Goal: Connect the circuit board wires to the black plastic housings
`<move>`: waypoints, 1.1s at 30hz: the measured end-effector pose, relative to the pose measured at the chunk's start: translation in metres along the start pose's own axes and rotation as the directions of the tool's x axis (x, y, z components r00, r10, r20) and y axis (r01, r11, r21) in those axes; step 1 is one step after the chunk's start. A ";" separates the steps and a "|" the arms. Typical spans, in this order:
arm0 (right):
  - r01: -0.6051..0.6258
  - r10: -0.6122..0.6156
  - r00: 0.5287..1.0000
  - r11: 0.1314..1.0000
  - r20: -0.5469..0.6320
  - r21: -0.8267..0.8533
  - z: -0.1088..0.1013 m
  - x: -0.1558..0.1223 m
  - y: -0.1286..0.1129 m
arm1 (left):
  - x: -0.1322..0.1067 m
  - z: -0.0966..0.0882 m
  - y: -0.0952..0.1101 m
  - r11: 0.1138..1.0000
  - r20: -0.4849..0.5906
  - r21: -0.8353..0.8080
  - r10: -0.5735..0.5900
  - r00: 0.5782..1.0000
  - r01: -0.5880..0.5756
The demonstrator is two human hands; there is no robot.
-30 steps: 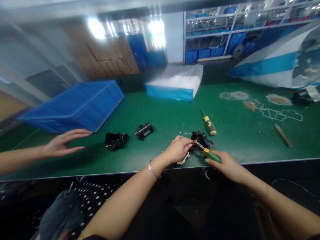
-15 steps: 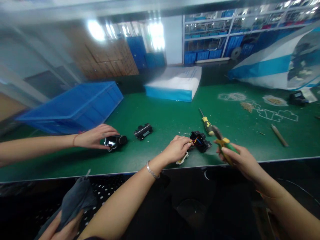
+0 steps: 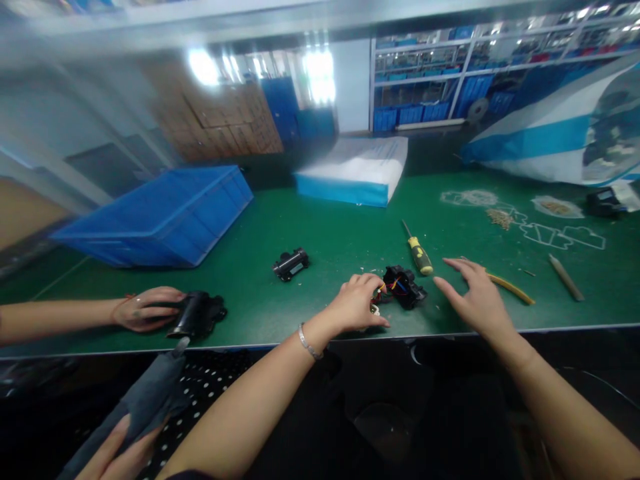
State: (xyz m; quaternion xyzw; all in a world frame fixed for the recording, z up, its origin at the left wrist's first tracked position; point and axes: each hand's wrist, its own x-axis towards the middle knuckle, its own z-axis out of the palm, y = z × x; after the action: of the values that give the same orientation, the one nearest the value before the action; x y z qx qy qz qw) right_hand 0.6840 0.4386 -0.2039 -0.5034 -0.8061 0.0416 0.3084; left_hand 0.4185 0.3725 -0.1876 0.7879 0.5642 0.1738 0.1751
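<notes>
My left hand [image 3: 354, 305] curls at the table's front edge around a small pale-edged part [image 3: 375, 310], mostly hidden by the fingers. Thin red and yellow wires [image 3: 381, 291] run from there into an open black plastic housing [image 3: 404, 287], which lies just right of the hand. My right hand [image 3: 477, 300] hovers over the table on the housing's other side, fingers spread, holding nothing. Behind it lie the pliers, with one yellow handle [image 3: 513, 289] showing and the rest largely covered by the hand. A screwdriver [image 3: 419, 255] with a yellow and black grip rests behind the housing.
At left, a co-worker's hand [image 3: 153, 309] holds another black housing [image 3: 197, 315]; their other hand grips a grey cloth [image 3: 150, 393]. Also present: a black cylindrical unit [image 3: 291, 264], blue bin [image 3: 150, 227], white-blue package [image 3: 350, 180], marker-like stick [image 3: 566, 277], gaskets [image 3: 545, 235] and screws [image 3: 500, 219].
My right hand has let go of the pliers, now lying on the table, and its fingers have opened. My left thumb has moved lower. The co-worker has shifted the other housing toward the front edge.
</notes>
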 end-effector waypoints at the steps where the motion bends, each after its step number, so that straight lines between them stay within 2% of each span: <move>1: 0.037 -0.042 0.996 0.997 0.076 0.072 0.003 0.001 -0.018 | 0.000 0.001 0.001 1.000 0.001 0.028 -0.007 1.000 0.007; 2: 0.055 -0.068 0.987 0.994 0.143 0.092 0.007 0.002 -0.033 | 0.000 0.002 0.002 0.998 0.005 0.053 -0.014 1.000 0.014; 4: 0.027 -0.033 0.970 0.999 0.241 0.029 0.018 0.004 -0.054 | 0.000 0.002 0.002 0.996 0.015 0.085 -0.032 0.999 0.030; 6: -0.079 0.089 0.953 0.996 0.291 -0.047 0.026 0.007 -0.058 | -0.001 0.002 -0.002 0.995 0.022 0.088 -0.059 0.998 0.057; 8: -0.198 0.187 0.933 0.980 0.309 0.007 0.029 0.011 -0.048 | -0.003 -0.001 -0.008 0.993 0.018 0.074 -0.089 0.996 0.087; 10: -0.267 0.224 0.943 0.951 0.245 0.158 0.024 0.015 -0.030 | -0.005 -0.005 -0.014 0.992 0.021 0.065 -0.111 0.994 0.109; 12: -0.269 0.260 0.963 0.914 0.070 0.304 0.013 0.019 -0.014 | -0.007 -0.011 -0.018 0.992 0.049 0.081 -0.098 0.994 0.094; 14: -0.255 0.314 0.943 0.896 -0.110 0.364 -0.001 0.020 -0.004 | -0.008 -0.018 -0.016 0.993 0.084 0.112 -0.050 0.995 0.040; 16: -0.255 0.354 0.912 0.886 -0.209 0.388 -0.011 0.020 0.000 | -0.007 -0.024 -0.009 0.992 0.106 0.125 0.009 0.994 -0.022; 20: -0.261 0.418 0.861 0.852 -0.289 0.455 -0.012 0.028 0.003 | 0.000 -0.026 0.002 0.990 0.119 0.101 0.090 0.989 -0.102; 25: -0.178 0.445 0.855 0.734 -0.266 0.656 0.007 0.064 0.003 | 0.010 -0.006 0.005 0.990 0.112 0.105 0.080 0.990 -0.092; 27: -0.122 0.393 0.879 0.731 -0.268 0.671 0.008 0.081 -0.003 | 0.014 -0.001 0.006 0.990 0.105 0.080 0.105 0.989 -0.114; 29: -0.028 0.253 0.933 0.759 -0.255 0.651 0.002 0.093 -0.014 | 0.017 -0.007 0.007 0.995 0.032 0.010 0.104 0.994 -0.104; 31: 0.104 0.022 0.980 0.788 -0.197 0.606 -0.008 0.098 -0.029 | 0.018 -0.022 0.008 0.993 -0.166 -0.115 0.011 0.986 -0.031; 33: 0.247 -0.225 0.968 0.810 -0.108 0.531 -0.019 0.096 -0.045 | 0.015 -0.041 0.009 0.962 -0.381 -0.271 -0.121 0.917 0.014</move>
State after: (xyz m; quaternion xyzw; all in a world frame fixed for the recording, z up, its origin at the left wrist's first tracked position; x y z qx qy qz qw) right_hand 0.6293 0.4925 -0.1279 -0.2928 -0.8113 0.2184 0.4565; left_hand 0.4106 0.3871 -0.1461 0.6863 0.5868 0.3958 0.1669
